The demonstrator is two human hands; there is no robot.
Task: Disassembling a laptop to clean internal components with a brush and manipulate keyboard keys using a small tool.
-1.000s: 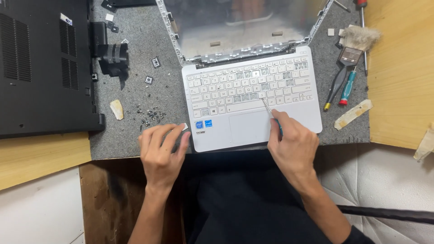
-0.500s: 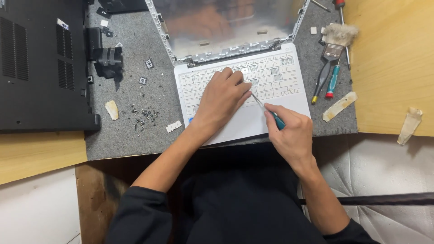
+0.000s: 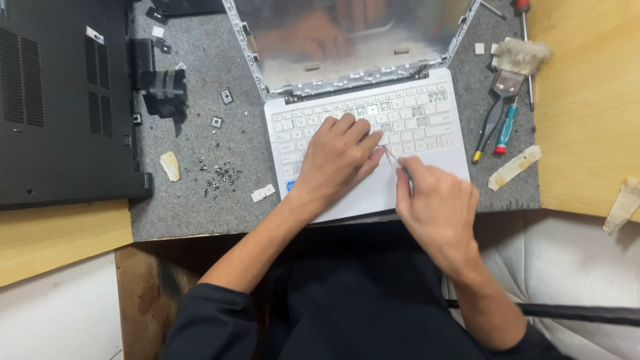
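Note:
A small white laptop [image 3: 427, 120] lies open on a grey mat [image 3: 200, 207], its lid stripped to a bare silver panel [image 3: 347, 40]. My left hand [image 3: 337, 157] rests palm down on the lower keyboard, fingers spread over the keys. My right hand [image 3: 437, 207] sits over the palm rest and grips a thin screwdriver with a teal handle [image 3: 395, 162]. Its metal tip points at the keys right beside my left fingertips. A few keycaps in the upper rows are gone, leaving dark gaps.
A black laptop base [image 3: 60, 100] lies at the left. Loose screws [image 3: 220, 177], small black parts [image 3: 163, 87] and white scraps dot the mat. A brush [image 3: 520, 57], pliers and screwdrivers [image 3: 507, 127] lie at the right. Wooden desk surfaces flank both sides.
My left hand moved from the mat's front edge up onto the keyboard. My right hand shifted with the screwdriver, its tip now near my left fingers. The view has drifted slightly.

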